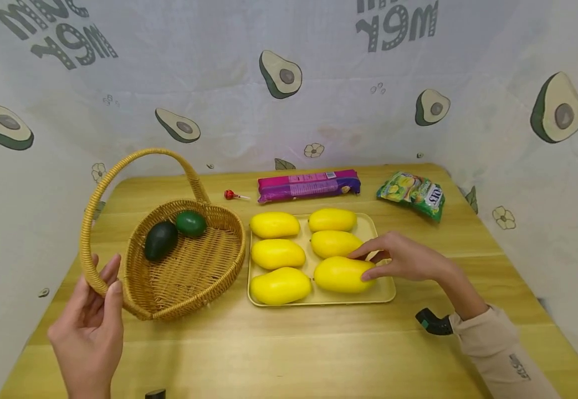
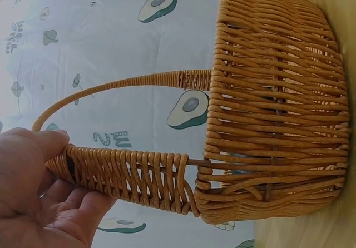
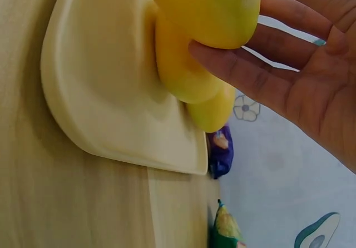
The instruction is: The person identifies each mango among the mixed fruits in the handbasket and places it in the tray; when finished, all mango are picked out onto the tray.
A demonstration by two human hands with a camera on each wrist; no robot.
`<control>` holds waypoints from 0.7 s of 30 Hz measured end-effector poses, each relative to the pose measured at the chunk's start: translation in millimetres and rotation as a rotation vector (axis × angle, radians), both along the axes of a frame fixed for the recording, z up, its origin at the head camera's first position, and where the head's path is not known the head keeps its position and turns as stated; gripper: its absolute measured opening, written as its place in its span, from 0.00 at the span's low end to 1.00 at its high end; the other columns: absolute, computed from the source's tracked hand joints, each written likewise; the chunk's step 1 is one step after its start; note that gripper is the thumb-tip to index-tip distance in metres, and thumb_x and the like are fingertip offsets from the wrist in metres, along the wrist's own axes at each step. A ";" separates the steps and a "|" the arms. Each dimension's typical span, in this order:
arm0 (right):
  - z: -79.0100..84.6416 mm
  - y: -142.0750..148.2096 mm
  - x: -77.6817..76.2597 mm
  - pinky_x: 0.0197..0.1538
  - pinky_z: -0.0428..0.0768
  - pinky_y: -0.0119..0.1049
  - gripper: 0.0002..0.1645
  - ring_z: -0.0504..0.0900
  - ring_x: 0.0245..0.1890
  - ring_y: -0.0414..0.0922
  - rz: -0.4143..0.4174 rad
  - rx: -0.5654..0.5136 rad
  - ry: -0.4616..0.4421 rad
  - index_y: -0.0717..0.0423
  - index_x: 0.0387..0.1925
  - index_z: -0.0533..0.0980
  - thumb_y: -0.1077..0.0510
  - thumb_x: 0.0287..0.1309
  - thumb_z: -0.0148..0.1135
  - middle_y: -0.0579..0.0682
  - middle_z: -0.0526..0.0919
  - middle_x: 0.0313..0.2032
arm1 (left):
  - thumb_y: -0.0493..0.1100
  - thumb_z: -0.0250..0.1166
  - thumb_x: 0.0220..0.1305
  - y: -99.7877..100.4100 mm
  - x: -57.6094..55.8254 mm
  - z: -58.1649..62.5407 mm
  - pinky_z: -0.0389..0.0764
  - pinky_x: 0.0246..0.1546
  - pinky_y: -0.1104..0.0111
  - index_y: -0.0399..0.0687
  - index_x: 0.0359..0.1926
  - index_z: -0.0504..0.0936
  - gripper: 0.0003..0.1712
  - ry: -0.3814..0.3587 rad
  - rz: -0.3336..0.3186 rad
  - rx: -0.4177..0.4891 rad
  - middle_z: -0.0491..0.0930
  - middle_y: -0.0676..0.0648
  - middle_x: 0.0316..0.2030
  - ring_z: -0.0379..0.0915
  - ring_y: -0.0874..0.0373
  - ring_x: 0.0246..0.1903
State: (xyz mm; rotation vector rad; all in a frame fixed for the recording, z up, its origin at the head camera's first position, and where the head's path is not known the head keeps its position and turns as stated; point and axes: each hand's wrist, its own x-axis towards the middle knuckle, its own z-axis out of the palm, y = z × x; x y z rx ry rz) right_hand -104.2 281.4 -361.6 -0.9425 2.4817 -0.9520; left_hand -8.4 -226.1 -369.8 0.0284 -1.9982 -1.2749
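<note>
My left hand [image 1: 91, 327] grips the handle of a wicker basket [image 1: 234, 266], thumb on one side and fingers on the other. In the left wrist view the same hand [image 2: 50, 187] holds the handle [image 2: 133, 173] low, close to the woven side. Two dark green avocados [image 1: 161, 241] lie inside the basket. With thumb and fingers, my right hand [image 1: 400, 257] holds the right end of the nearest mango [image 1: 342, 275] in the tray's right column. The right wrist view has its fingers against that yellow mango [image 3: 211, 9], above other mangoes [image 3: 183, 64].
A cream tray [image 1: 313, 302] bears several mangoes in two columns. Behind it lie a purple-pink packet [image 1: 308, 187] and a red lollipop [image 1: 229, 194]; a green snack bag [image 1: 412, 194] is at the back right. A patterned cloth [image 1: 209, 66] hangs behind the table.
</note>
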 end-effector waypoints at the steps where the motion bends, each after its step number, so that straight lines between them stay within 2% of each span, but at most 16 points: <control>1: -1.2 -0.1 0.2 0.55 0.92 0.43 0.24 0.88 0.55 0.53 -0.001 0.004 0.002 0.61 0.61 0.86 0.54 0.68 0.75 0.55 0.90 0.57 | 0.23 0.64 0.72 0.0 -0.3 0.3 0.84 0.54 0.80 0.41 0.72 0.79 0.30 0.000 0.000 -0.001 0.87 0.46 0.59 0.86 0.66 0.57; 15: -16.6 0.0 1.7 0.56 0.91 0.45 0.25 0.87 0.57 0.58 -0.006 -0.028 -0.044 0.63 0.62 0.85 0.56 0.68 0.75 0.59 0.89 0.58 | 0.23 0.64 0.72 0.3 2.2 -0.9 0.84 0.54 0.79 0.39 0.73 0.78 0.30 -0.004 -0.002 0.012 0.88 0.46 0.58 0.85 0.65 0.58; 21: -22.9 2.8 2.6 0.57 0.91 0.47 0.25 0.88 0.56 0.56 -0.037 -0.041 -0.024 0.64 0.62 0.84 0.56 0.68 0.75 0.59 0.89 0.58 | 0.23 0.65 0.72 -1.5 -0.5 -0.5 0.84 0.54 0.80 0.39 0.73 0.78 0.30 0.013 -0.018 0.006 0.88 0.45 0.59 0.85 0.65 0.58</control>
